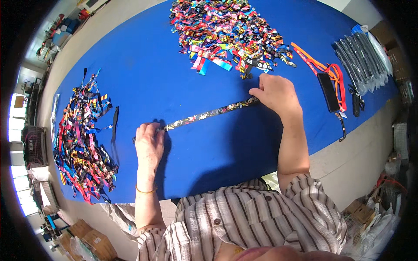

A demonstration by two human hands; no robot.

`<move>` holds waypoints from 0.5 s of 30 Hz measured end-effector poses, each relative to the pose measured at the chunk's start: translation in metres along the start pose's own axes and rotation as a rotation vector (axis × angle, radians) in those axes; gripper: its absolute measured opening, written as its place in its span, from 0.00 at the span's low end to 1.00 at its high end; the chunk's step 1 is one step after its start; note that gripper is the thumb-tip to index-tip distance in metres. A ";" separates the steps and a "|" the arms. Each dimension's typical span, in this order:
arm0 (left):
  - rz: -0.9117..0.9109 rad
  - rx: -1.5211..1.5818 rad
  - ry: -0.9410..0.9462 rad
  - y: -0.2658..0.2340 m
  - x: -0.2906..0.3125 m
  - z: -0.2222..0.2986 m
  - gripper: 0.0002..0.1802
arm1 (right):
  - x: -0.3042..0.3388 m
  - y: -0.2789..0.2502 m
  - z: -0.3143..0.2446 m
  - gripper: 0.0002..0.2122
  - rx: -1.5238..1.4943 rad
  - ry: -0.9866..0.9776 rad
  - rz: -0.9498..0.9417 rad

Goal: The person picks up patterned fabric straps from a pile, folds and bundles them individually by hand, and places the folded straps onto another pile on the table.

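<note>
1 patterned strap [209, 115] btwn L hand [149, 145] & R hand [278, 95]

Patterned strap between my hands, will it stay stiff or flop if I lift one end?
Likely floppy: the strap runs straight between your left hand and right hand, but similar ones in the left pile bend and curl. Probably light, since it looks thin and narrow. Its flat shape makes rolling unlikely.

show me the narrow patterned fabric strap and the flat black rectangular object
Narrow patterned fabric strap [209, 115], head view: middle of its visible length.
Flat black rectangular object [328, 92], head view: centre of its upper face.
</note>
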State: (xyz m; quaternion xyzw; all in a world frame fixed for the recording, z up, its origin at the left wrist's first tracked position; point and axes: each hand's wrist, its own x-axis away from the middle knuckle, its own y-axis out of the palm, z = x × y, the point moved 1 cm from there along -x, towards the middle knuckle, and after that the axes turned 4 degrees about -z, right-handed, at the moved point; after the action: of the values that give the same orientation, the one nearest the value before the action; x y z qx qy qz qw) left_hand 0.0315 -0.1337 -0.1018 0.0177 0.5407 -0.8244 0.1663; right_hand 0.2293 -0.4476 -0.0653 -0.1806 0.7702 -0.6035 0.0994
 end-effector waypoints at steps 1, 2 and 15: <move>0.000 0.000 0.004 0.003 -0.001 -0.001 0.11 | -0.001 0.001 -0.001 0.15 -0.001 0.003 0.003; -0.035 0.005 0.000 0.008 0.000 -0.003 0.11 | -0.001 0.003 -0.005 0.15 -0.069 -0.064 -0.005; -0.108 -0.004 0.301 0.016 -0.007 0.021 0.07 | 0.002 0.055 -0.094 0.11 -0.705 -0.703 0.072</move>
State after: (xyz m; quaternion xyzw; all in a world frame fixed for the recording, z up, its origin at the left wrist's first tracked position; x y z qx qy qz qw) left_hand 0.0465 -0.1569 -0.1056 0.1114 0.5613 -0.8191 0.0390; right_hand 0.1839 -0.3528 -0.0941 -0.3692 0.8529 -0.2054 0.3068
